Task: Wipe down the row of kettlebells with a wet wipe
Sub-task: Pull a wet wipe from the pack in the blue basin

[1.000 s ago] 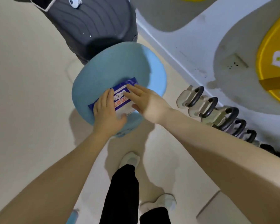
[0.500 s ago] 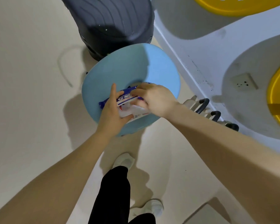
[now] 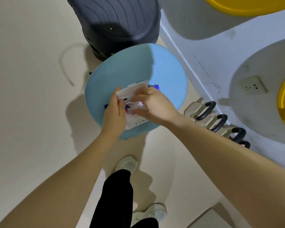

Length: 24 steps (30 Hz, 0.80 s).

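A blue-and-white wet wipe pack [image 3: 135,120] lies on a round light-blue stool [image 3: 163,74], its clear plastic lid [image 3: 130,91] flipped up. My left hand [image 3: 113,114] steadies the pack at its near-left side, thumb against the lid. My right hand [image 3: 152,105] pinches a white wipe at the pack's opening. A row of kettlebells [image 3: 215,122] with pale bodies and black handles stands on the floor along the wall, to the right of the stool; my right forearm hides the nearer ones.
A dark grey ribbed bin [image 3: 120,25] stands behind the stool. The white wall [image 3: 209,51] with grey and yellow shapes and a socket [image 3: 252,85] runs along the right. My black-trousered legs and white shoes [image 3: 127,164] are on the beige floor below.
The pack's lid was flipped open. My right hand moved from the pack's top edge to its opening and took hold of a wipe. The view shifted slightly toward the stool.
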Each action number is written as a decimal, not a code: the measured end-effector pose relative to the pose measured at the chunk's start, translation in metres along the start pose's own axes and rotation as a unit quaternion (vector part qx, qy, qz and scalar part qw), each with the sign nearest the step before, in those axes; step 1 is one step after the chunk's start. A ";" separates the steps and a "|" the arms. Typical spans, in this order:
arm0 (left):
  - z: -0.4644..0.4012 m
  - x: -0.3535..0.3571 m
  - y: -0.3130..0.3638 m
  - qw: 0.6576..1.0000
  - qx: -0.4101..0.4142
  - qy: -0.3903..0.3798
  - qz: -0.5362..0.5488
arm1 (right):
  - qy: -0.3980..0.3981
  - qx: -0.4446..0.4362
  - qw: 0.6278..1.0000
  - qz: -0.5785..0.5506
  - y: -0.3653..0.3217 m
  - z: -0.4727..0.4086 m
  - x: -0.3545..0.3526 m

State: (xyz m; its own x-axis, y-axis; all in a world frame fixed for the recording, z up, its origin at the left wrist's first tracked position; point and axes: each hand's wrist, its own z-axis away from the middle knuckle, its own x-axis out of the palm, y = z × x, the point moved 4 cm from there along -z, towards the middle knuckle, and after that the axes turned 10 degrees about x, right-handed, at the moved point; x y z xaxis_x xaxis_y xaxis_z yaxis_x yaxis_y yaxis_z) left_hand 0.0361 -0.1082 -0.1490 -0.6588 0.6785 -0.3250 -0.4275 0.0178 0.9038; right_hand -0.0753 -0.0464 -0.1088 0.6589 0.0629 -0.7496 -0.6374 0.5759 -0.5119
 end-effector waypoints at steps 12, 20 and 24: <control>0.024 -0.001 0.026 0.960 0.194 -0.116 -0.166 | 0.071 0.263 0.821 -0.502 0.049 0.042 -0.046; 0.041 0.050 0.061 0.830 0.264 -0.201 -0.447 | 0.012 0.300 0.744 -0.596 0.106 0.130 -0.045; 0.079 0.138 0.110 0.922 0.145 -0.298 -0.200 | 0.065 0.321 0.748 -0.577 0.148 0.185 -0.041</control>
State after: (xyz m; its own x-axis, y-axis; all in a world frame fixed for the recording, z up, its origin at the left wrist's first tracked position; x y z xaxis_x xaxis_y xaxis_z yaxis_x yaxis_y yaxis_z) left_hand -0.0532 0.0450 -0.0721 0.0101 0.8565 -0.5160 -0.3212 0.4915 0.8095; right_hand -0.1231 0.1870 -0.0767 0.5518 -0.8338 -0.0199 0.6771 0.4617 -0.5730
